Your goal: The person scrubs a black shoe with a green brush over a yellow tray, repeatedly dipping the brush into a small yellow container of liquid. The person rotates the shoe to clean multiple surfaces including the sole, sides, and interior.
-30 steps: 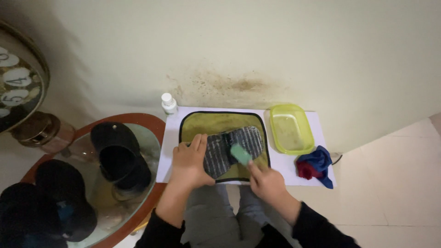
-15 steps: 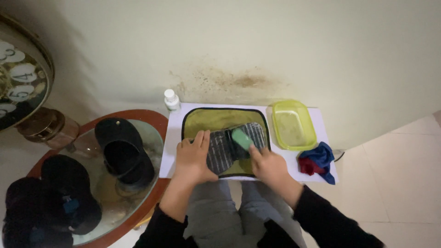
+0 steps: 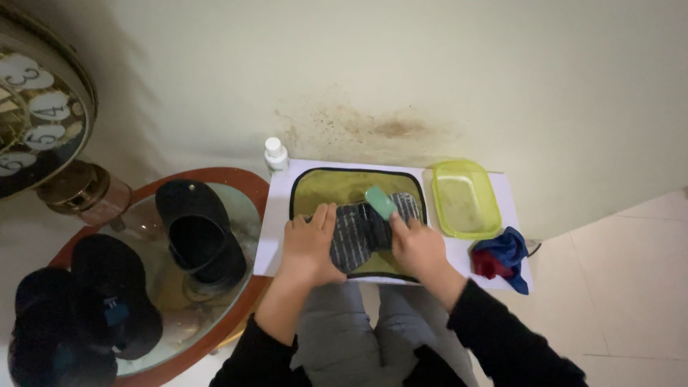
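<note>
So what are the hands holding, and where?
The right hand grips a green brush by its near end, bristles on the sole. The left hand presses down on the left side of the black slipper.

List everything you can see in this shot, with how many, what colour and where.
Shoe sole: one, dark grey ribbed, on the mat under both hands.
Brush: one, green, in the right hand on the sole.
Mat: one, olive with black edge, on the white sheet.
White sheet: one, under the mat.
Container: one, yellow-green, right of the mat.
Cloths: blue and red, bunched, below the container.
Bottle: one, white, by the wall.
Black shoes: several, on the round glass table.
Clock: one, far left.
Left hand: presses the sole.
Right hand: grips the brush.
</note>
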